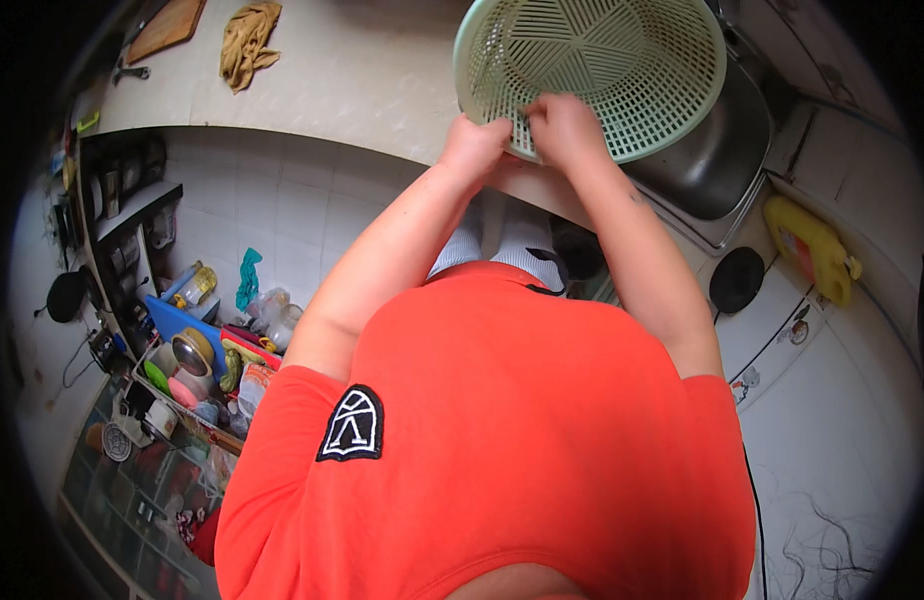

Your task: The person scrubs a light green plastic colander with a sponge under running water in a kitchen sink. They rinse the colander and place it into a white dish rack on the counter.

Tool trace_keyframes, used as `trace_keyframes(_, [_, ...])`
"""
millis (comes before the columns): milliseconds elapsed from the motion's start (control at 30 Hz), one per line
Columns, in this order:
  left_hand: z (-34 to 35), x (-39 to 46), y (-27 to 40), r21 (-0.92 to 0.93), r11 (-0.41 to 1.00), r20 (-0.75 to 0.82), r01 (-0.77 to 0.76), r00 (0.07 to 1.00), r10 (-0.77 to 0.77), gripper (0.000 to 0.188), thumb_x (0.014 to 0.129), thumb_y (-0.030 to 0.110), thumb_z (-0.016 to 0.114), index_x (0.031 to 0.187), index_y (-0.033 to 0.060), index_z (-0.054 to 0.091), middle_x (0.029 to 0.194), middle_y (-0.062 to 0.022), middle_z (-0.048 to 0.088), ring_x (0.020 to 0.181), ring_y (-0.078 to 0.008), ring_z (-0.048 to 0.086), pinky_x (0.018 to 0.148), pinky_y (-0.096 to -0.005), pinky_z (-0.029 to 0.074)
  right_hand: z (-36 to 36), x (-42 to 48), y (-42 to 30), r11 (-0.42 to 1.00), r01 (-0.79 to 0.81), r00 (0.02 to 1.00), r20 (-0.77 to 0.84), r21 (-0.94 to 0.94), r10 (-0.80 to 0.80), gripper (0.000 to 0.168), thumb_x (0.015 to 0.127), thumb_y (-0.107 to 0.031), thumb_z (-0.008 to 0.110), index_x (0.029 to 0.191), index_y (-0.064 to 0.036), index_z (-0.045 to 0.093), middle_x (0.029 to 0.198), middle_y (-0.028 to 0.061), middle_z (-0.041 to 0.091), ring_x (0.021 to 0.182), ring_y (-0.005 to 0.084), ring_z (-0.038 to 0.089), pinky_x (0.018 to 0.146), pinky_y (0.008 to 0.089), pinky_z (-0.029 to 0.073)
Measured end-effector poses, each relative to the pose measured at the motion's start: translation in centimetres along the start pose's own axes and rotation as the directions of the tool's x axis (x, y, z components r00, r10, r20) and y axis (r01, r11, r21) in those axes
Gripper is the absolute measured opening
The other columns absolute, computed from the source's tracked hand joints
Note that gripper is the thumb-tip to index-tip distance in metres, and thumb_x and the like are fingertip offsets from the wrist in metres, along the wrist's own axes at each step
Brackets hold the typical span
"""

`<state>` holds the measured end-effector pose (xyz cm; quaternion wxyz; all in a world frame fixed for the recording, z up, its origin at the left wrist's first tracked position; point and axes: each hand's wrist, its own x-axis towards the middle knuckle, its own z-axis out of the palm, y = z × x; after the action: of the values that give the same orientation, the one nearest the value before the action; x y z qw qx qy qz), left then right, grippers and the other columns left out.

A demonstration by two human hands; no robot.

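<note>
A large pale green plastic basket (574, 45) with a slatted base and meshed wall is tilted at the counter's edge, partly over the sink. My left hand (477, 142) grips its near rim, thumb on the inside. Just right of it, my right hand (567, 131) is inside the basket against the near wall, slightly blurred, with its fingers curled. Whether those fingers pinch anything is hidden.
Beside the basket is a stainless steel sink (713, 150). A brown cloth (248, 45) and a wooden board (165, 30) lie on the counter (342, 75). A yellow plastic jug (807, 247) stands at right. Low at left, a crate holds bowls and bags.
</note>
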<state>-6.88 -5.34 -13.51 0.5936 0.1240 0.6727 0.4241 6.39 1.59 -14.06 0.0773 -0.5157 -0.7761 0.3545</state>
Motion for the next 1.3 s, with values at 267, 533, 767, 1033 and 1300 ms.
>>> trace_keyframes(267, [1.2, -1.2, 1.1, -0.041, 0.997, 0.031, 0.066, 0.997, -0.064, 0.025, 0.08, 0.005, 0.056, 0.101, -0.0066, 0.061, 0.09, -0.0119, 0.065, 0.076, -0.0203, 0.065, 0.065, -0.0338, 0.054, 0.8, 1.4, 1.5, 0.998, 0.044, 0.98, -0.19, -0.05, -0.053, 0.018, 0.082, -0.017, 0.058, 0.09, -0.006, 0.07, 0.088, 0.0174, 0.064, 0.085, 0.0364, 0.061, 0.078, 0.0447, 0.05])
trace_keyframes(533, [0.2, -1.1, -0.4, 0.008, 1.0, -0.002, 0.014, 1.0, -0.014, 0.029, 0.08, 0.006, 0.056, 0.105, -0.0064, 0.06, 0.094, -0.0127, 0.066, 0.08, -0.0208, 0.066, 0.068, -0.0337, 0.055, -0.1, -1.8, -0.3, 0.994, 0.112, 0.993, -0.043, 0.0, -0.112, 0.019, 0.081, -0.014, 0.057, 0.09, -0.005, 0.071, 0.091, 0.018, 0.066, 0.089, 0.0367, 0.062, 0.08, 0.0447, 0.05])
trace_keyframes(767, [0.2, -0.4, -0.9, -0.056, 0.998, -0.01, 0.012, 1.0, -0.013, 0.027, 0.081, 0.004, 0.055, 0.105, -0.0065, 0.059, 0.096, -0.0143, 0.065, 0.081, -0.0224, 0.066, 0.067, -0.0347, 0.057, -1.6, -1.4, -1.3, 0.996, 0.078, 0.995, 0.069, -0.042, -0.075, 0.018, 0.082, -0.014, 0.057, 0.091, -0.006, 0.07, 0.092, 0.0182, 0.066, 0.088, 0.0376, 0.062, 0.08, 0.0449, 0.05])
trace_keyframes(1033, [1.6, -1.4, 0.0, -0.128, 0.988, 0.088, 0.092, 0.993, -0.081, 0.026, 0.088, 0.009, 0.055, 0.111, -0.0035, 0.059, 0.097, -0.0108, 0.063, 0.081, -0.0203, 0.063, 0.068, -0.033, 0.058, 0.6, 2.0, 2.3, 0.999, -0.012, 0.993, -0.12, -0.049, 0.006, 0.022, 0.082, -0.017, 0.057, 0.094, -0.005, 0.071, 0.09, 0.0174, 0.067, 0.086, 0.0349, 0.063, 0.08, 0.0436, 0.051])
trace_keyframes(1300, [-0.4, -1.6, -1.8, -0.215, 0.957, 0.159, 0.194, 0.974, -0.162, 0.032, 0.096, 0.025, 0.054, 0.122, 0.0054, 0.055, 0.103, -0.0086, 0.063, 0.085, -0.0195, 0.064, 0.067, -0.032, 0.058, 1.3, -2.5, -0.3, 0.984, 0.161, 0.972, -0.187, 0.074, -0.145, 0.013, 0.079, -0.012, 0.061, 0.087, -0.009, 0.071, 0.09, 0.0132, 0.064, 0.09, 0.0358, 0.059, 0.082, 0.0442, 0.049])
